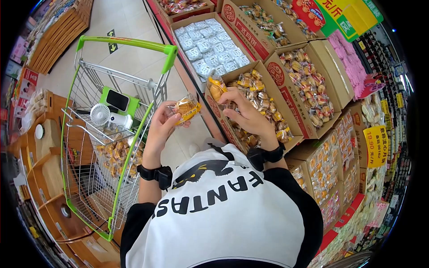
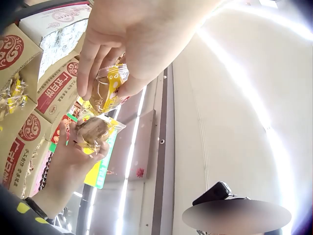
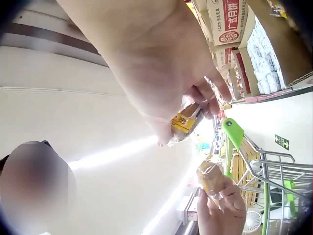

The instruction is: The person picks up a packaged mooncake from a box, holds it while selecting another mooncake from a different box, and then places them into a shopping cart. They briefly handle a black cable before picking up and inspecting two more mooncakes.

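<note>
In the head view, my left hand point(image 1: 163, 119) pinches a mooncake point(image 1: 185, 108) in a clear and yellow wrapper, thumb on its near side. My right hand point(image 1: 246, 111) holds a second wrapped mooncake point(image 1: 217, 87) between thumb and fingers, over the corner of an open carton point(image 1: 292, 142) of similar packets. Both mooncakes are at about the same height, a short distance apart. From the left wrist, the left-hand mooncake point(image 2: 103, 92) appears just above the right-hand one point(image 2: 93, 131). The right wrist view shows the yellow label of the right-hand mooncake point(image 3: 184, 122), partly covered by fingers.
A shopping cart point(image 1: 167, 62) with a green handle stands at left, carrying a small white fan point(image 1: 100, 114), a phone point(image 1: 117, 100) and bagged packets point(image 1: 117, 154). More cartons of wrapped pastries, one with white packets point(image 1: 213, 47), line the right. Wooden shelving point(image 1: 53, 172) is beyond the cart.
</note>
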Motion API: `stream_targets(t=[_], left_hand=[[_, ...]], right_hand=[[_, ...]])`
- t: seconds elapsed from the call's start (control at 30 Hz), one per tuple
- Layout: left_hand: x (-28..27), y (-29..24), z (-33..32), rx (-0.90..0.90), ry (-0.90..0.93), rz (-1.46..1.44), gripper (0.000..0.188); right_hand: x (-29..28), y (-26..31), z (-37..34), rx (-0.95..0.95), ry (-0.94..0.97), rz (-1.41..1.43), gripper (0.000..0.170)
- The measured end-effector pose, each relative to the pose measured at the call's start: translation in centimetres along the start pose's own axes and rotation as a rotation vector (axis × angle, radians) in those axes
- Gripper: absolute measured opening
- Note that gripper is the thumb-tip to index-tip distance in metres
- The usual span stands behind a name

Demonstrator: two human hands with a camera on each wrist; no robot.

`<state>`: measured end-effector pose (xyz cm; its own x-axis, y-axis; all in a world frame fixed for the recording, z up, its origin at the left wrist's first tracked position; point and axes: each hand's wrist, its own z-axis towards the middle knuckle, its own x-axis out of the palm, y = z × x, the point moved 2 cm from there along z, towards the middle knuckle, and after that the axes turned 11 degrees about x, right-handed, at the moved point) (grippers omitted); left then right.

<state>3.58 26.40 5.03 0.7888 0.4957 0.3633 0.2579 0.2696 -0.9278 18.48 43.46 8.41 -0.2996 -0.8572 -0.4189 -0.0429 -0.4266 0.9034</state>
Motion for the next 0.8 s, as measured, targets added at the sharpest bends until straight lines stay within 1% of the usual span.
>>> stream_targets(t=[0.1, 0.2, 0.3, 0.37, 0.43, 0.53, 0.6, 0.63, 0.7, 0.73, 0.8], left_hand=[[-0.2, -0.6, -0.3, 0.042, -0.01, 0.023, 0.031], [-0.6, -0.6, -0.6, 0.057, -0.028, 0.015, 0.03], [-0.7, -0.5, -0.5, 0.052, -0.039, 0.027, 0.029], [-0.6, -0.5, -0.5, 0.05, -0.038, 0.043, 0.029], [-0.3, -0.5, -0.6, -0.001, -0.061, -0.008, 0.025], [-0.1, -0.5, -0.6, -0.008, -0.02, -0.01, 0.023], [0.1, -0.4, -0.7, 0.007, -0.049, 0.029, 0.022], [0.0, -0.4, -0.7, 0.021, -0.074, 0.067, 0.022], [-0.2, -0.2, -0.9, 0.006, -0.043, 0.123, 0.022], [-0.2, -0.1, -1.0, -0.01, -0.009, 0.177, 0.021], [-0.2, -0.1, -1.3, -0.015, -0.018, 0.196, 0.022]], right_hand=[[0.6, 0.5, 0.4, -0.073, -0.023, -0.152, 0.024], [1.0, 1.2, 0.4, -0.066, 0.015, -0.207, 0.025], [1.4, 1.2, 0.6, -0.016, 0.08, -0.149, 0.028], [1.6, 1.3, 0.6, -0.032, 0.087, -0.164, 0.028], [1.9, 1.6, 0.6, -0.048, 0.095, -0.177, 0.028], [2.2, 1.8, 0.7, -0.062, 0.124, -0.161, 0.026], [2.3, 1.7, 0.7, -0.145, 0.073, -0.199, 0.019], [2.3, 1.5, 0.6, -0.146, 0.076, -0.198, 0.019], [2.3, 1.1, 0.5, -0.087, 0.115, -0.15, 0.012], [2.3, 1.3, 0.4, -0.088, 0.119, -0.15, 0.012], [2.1, 1.9, 0.4, -0.052, 0.161, -0.117, 0.009]])
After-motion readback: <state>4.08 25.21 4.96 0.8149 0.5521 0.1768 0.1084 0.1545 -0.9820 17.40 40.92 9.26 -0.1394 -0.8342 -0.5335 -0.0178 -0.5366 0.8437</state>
